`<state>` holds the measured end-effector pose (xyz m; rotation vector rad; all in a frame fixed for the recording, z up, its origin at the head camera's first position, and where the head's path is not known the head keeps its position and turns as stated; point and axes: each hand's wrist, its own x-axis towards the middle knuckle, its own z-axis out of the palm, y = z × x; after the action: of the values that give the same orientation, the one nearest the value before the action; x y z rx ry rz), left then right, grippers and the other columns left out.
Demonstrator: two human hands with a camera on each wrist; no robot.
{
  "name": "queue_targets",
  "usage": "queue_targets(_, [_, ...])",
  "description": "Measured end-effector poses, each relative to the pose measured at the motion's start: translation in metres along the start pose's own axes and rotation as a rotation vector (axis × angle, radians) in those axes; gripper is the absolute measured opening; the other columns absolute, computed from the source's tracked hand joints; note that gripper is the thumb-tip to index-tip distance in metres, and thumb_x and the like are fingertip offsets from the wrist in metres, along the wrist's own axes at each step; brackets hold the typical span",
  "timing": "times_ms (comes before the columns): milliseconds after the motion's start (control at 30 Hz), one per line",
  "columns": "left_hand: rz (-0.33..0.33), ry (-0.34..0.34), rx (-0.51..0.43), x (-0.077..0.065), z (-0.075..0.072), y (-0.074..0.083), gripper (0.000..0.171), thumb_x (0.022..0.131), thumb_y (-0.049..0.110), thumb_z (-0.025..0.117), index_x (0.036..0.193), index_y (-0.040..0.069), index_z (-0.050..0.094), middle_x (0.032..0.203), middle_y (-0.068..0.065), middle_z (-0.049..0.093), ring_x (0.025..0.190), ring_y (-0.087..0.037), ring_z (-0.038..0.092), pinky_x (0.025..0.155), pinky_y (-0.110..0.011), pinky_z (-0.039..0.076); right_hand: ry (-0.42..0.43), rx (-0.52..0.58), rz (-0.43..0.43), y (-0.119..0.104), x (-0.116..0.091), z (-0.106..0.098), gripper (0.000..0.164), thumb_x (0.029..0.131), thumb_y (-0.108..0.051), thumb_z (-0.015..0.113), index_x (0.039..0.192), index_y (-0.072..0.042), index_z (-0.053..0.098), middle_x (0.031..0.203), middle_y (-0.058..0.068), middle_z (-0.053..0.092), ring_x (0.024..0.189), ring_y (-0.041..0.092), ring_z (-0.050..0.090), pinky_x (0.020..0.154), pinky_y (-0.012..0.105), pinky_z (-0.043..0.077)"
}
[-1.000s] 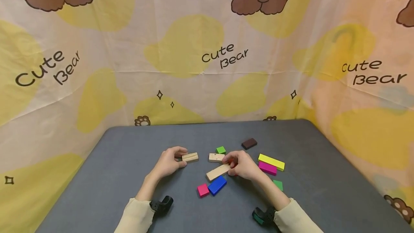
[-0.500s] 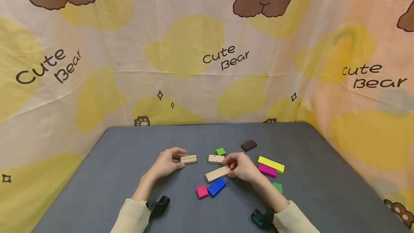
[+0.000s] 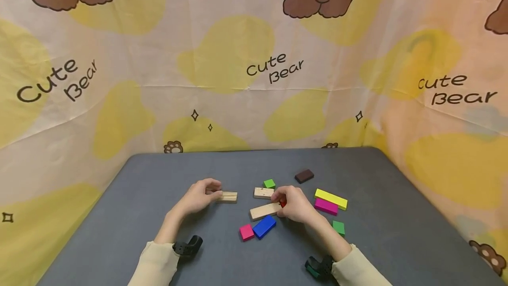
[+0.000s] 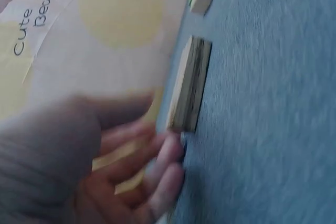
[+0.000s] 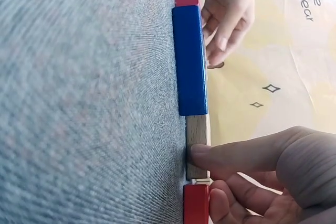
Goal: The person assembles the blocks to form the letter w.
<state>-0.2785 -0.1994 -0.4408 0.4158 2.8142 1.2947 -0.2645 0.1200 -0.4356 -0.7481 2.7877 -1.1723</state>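
My left hand (image 3: 199,196) lies beside a plain wooden block (image 3: 229,197) on the grey table. In the left wrist view the thumb stands apart from the fingers, and that block (image 4: 190,85) sits just past the fingertips with nothing gripped. My right hand (image 3: 295,205) pinches the right end of a longer pale wooden block (image 3: 262,211), its thumb pressed on the block's side in the right wrist view. A red block (image 5: 196,204), mostly hidden from above, lies by the right fingers. A speckled wooden block (image 3: 263,193) is just behind.
Near the long block lie a blue block (image 3: 264,227) and a pinkish-red block (image 3: 246,232). Light green (image 3: 269,183) and dark brown (image 3: 304,176) blocks lie farther back. Yellow (image 3: 331,199), magenta (image 3: 326,206) and green (image 3: 338,227) blocks lie right. Printed cloth surrounds the table.
My left fingers have come off the plain wooden block and drawn back left; that block has shifted slightly left and turned a little. My right hand keeps its hold on the long wooden block.
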Motion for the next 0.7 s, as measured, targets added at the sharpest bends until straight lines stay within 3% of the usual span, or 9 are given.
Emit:
queue_targets(167, [-0.086,0.116,-0.026,0.000,0.007,0.002,0.031,0.092,0.022,0.072,0.115,0.001,0.067,0.100,-0.004,0.070,0.100,-0.025,0.064,0.085,-0.046,0.049,-0.008,0.004,-0.026,0.002,0.001,0.000,0.030,0.071,0.009,0.082,0.094,-0.006,0.071,0.090,0.002,0.067,0.082,0.019,0.057,0.078,0.039,0.051])
queue_targets(500, [-0.106,0.152,-0.079,0.001,0.016,0.008,0.022,0.087,0.011,0.076,0.106,0.002,0.071,0.094,-0.002,0.072,0.091,-0.021,0.065,0.080,-0.043,0.051,-0.040,0.004,-0.077,0.004,0.003,0.000,0.027,0.074,0.009,0.080,0.094,-0.009,0.073,0.092,0.000,0.068,0.087,0.021,0.057,0.083,0.043,0.050])
queue_targets(700, [-0.129,0.178,-0.119,0.000,0.017,0.010,0.022,0.087,0.005,0.075,0.107,0.000,0.070,0.094,-0.005,0.072,0.088,-0.021,0.067,0.078,-0.041,0.052,-0.063,0.013,-0.105,0.001,0.001,0.002,0.025,0.075,0.008,0.079,0.093,-0.008,0.072,0.088,0.000,0.067,0.081,0.019,0.058,0.073,0.035,0.050])
